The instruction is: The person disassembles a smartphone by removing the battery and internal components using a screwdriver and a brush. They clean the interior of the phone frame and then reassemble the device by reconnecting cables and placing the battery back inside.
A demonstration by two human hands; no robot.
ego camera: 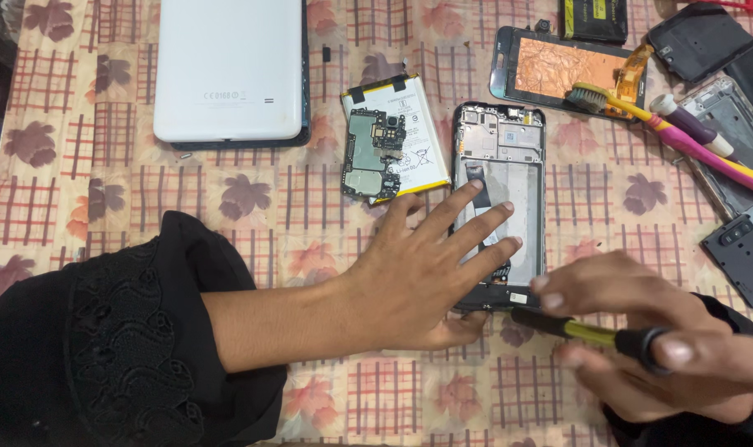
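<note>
At centre frame the left hand (426, 273) lies flat, fingers spread, pinning the opened phone frame (499, 194) to the worktop (252, 207). The right hand (666, 331), lower right, grips a yellow-and-black screwdriver (591, 331) at the frame's bottom edge. A slipping tip could gouge the frame's parts or jab the left thumb; the loose circuit board (373, 155) on the battery (409, 132) could be knocked.
</note>
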